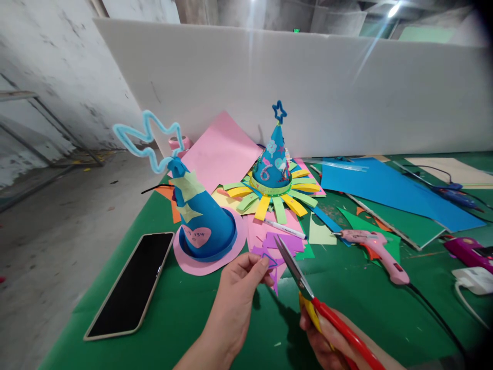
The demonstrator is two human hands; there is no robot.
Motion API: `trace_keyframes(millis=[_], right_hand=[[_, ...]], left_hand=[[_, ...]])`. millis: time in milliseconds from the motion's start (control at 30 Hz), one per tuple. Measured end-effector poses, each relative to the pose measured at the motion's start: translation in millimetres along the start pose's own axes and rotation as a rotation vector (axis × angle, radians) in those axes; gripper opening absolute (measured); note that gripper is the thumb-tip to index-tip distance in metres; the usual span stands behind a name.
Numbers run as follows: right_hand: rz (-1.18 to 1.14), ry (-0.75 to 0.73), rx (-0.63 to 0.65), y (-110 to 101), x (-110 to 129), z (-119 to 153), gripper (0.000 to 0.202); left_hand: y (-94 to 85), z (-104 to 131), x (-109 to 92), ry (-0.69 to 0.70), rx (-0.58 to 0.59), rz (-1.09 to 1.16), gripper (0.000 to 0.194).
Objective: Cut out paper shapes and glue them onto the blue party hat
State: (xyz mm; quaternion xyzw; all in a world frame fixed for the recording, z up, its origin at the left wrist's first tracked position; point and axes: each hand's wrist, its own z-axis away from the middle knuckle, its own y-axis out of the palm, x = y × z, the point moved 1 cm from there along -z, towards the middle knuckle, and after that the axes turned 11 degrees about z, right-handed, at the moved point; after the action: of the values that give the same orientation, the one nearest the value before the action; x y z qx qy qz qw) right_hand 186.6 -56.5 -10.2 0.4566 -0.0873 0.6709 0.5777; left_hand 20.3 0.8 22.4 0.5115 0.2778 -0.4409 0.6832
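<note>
My left hand (243,280) pinches a small purple paper piece (270,260) with a dark blue outline drawn on it. In my right hand (327,336) are the scissors (295,270) with red and yellow handles; their blades point up and left, slightly parted, just right of the purple piece. Purple scraps (285,242) lie on pink paper behind my hands. Left of them stands a blue cone hat (210,221) with a pink brim, a pink heart, pale green stars and a light blue wire star. Farther back is a decorated blue cone hat (271,164) with yellow and green strips.
A black-screened phone (133,285) lies at the left on the green table (215,344). To the right are a pink glue gun (377,249) with its cord, blue sheets (385,185) and a white charger (473,280). A white board (308,92) stands behind.
</note>
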Motion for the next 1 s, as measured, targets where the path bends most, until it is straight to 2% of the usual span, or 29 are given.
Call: trace_keyframes(millis=[67, 167, 367, 467, 567, 633, 800, 933, 1000], right_hand=[[0.039, -0.062, -0.136, 2.9, 0.2, -1.3, 0.048], [0.096, -0.189, -0.274, 7.3, 7.8, -4.5, 0.045], [0.244, -0.41, -0.473, 20.1, 35.8, -15.5, 0.038], [0.283, -0.514, -0.562, 24.6, 41.7, -22.7, 0.032], [0.286, -0.557, -0.621, 24.2, 43.3, -27.2, 0.028], [0.276, -0.576, -0.61, 22.4, 44.4, -27.3, 0.029], [0.269, -0.551, -0.476, 18.0, 46.2, -24.9, 0.031], [0.28, -0.504, -0.398, 16.2, 45.4, -25.5, 0.03], [0.291, -0.496, -0.389, 15.5, 44.4, -23.5, 0.029]], left_hand=[[-0.8, 0.8, 2.2, 0.006, -0.008, -0.007, 0.016], [-0.5, 3.1, 5.0, 0.01, -0.011, -0.017, 0.015], [6.8, 11.6, 16.8, -0.013, 0.0, -0.033, 0.019], [11.0, 17.6, 25.0, -0.035, 0.011, -0.014, 0.022], [13.2, 23.3, 29.4, -0.069, 0.002, 0.004, 0.018], [13.6, 26.0, 29.9, -0.097, 0.006, 0.007, 0.015], [11.8, 26.4, 28.3, -0.104, 0.048, -0.003, 0.008], [10.4, 21.8, 28.1, -0.121, 0.082, -0.005, 0.011], [10.2, 20.0, 26.6, -0.131, 0.063, 0.02, 0.012]])
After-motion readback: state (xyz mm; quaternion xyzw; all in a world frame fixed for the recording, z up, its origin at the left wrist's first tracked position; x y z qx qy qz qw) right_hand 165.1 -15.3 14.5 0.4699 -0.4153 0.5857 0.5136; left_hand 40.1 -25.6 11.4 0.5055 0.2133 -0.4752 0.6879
